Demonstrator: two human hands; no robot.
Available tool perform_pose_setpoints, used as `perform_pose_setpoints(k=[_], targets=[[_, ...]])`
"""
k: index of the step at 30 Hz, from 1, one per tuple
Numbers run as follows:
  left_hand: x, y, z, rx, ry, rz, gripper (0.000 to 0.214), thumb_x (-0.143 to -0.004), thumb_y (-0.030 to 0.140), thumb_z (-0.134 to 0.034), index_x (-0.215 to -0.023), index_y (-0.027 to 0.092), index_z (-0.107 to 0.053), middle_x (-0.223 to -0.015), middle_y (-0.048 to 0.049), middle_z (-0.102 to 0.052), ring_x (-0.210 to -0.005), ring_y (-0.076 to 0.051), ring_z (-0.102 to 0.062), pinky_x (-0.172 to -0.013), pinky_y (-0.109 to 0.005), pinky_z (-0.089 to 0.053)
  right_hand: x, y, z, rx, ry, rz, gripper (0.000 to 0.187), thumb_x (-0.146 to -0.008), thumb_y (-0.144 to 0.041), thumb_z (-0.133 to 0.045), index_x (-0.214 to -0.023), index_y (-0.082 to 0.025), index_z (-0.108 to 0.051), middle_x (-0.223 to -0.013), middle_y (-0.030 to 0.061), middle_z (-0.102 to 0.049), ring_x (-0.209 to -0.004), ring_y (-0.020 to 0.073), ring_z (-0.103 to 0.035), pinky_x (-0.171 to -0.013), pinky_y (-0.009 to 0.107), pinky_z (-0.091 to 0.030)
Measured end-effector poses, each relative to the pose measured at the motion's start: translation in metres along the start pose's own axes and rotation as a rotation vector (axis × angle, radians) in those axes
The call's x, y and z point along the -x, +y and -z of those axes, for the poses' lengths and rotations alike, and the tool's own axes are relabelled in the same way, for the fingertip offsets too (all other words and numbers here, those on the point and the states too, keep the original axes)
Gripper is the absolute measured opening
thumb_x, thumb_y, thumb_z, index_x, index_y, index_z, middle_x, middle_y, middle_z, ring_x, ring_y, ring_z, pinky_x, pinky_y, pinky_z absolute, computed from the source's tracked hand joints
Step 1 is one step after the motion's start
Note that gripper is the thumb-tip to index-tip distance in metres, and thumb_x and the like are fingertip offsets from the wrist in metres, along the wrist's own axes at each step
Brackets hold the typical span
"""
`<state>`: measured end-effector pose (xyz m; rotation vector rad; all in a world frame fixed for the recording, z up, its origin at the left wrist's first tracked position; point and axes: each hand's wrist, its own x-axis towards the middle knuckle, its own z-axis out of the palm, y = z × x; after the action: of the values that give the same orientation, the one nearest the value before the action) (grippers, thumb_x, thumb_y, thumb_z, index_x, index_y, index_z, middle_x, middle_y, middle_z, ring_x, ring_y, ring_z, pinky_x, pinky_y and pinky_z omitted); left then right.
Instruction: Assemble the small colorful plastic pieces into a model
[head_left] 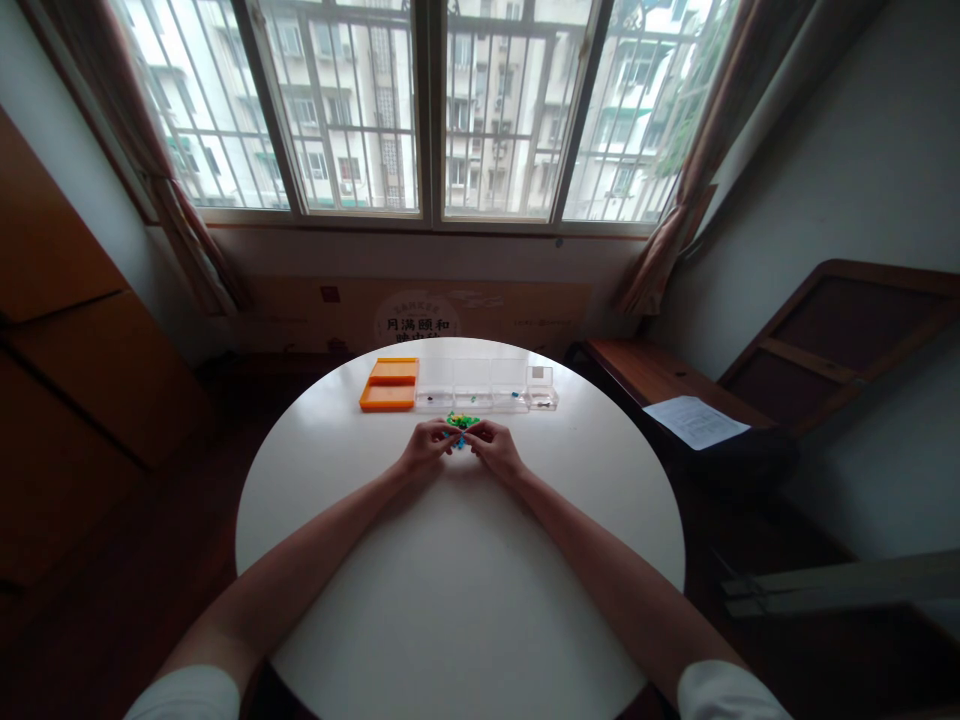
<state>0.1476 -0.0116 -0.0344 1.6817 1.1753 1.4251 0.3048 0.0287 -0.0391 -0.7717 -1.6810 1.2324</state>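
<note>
Both of my hands meet at the far middle of a round white table [457, 600]. My left hand [426, 447] and my right hand [491, 446] have their fingers pinched together over a small pile of green, yellow and blue beads [460, 421]. What sits between the fingertips is too small to name. Just behind the pile stands a clear plastic organiser box [472, 388] with several compartments, a few tiny pieces in them. A smaller clear box [541, 388] sits at its right end.
An orange lid or tray [389, 385] lies to the left of the clear box. Beyond the table is a barred window [427, 110] with curtains. A dark wooden bench [645, 375] with a sheet of paper [694, 420] stands at the right.
</note>
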Motion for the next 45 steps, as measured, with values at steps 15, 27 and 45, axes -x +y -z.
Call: perform_pose_setpoints(k=[15,27,45], targets=[[-0.0005,-0.0037,0.0004,-0.020,0.003,-0.019,0.034,-0.068,0.041,-0.065,-0.079,0.010,-0.069,-0.075,-0.0071,-0.059,-0.049,-0.008,-0.055,-0.042,-0.018,-0.046,-0.0003,0.0010,-0.0003,-0.009,-0.006,0.001,0.028,-0.064,-0.040,-0.065,-0.073,-0.013,-0.062,-0.057,0.0012,-0.059,-0.047,0.0101,-0.051,-0.043,0.022,-0.042],[-0.0001,-0.0004,-0.0002,-0.006,-0.001,-0.001,0.035,-0.067,0.042,-0.065,-0.080,0.010,-0.069,-0.075,-0.0068,-0.059,-0.049,-0.007,-0.055,-0.042,-0.018,-0.047,-0.0005,0.0028,0.0003,-0.003,-0.011,0.009,0.028,-0.065,-0.040,-0.065,-0.074,-0.013,-0.061,-0.056,0.0007,-0.058,-0.047,0.0098,-0.051,-0.043,0.021,-0.042],[0.0005,0.0012,0.0011,-0.021,-0.028,0.016,0.031,-0.069,0.039,-0.065,-0.081,0.011,-0.069,-0.077,-0.0068,-0.059,-0.048,-0.007,-0.055,-0.043,-0.019,-0.046,-0.0003,0.0027,-0.0002,-0.008,0.004,-0.002,0.027,-0.065,-0.040,-0.064,-0.072,-0.013,-0.061,-0.054,-0.0002,-0.057,-0.045,0.0100,-0.050,-0.042,0.021,-0.040]])
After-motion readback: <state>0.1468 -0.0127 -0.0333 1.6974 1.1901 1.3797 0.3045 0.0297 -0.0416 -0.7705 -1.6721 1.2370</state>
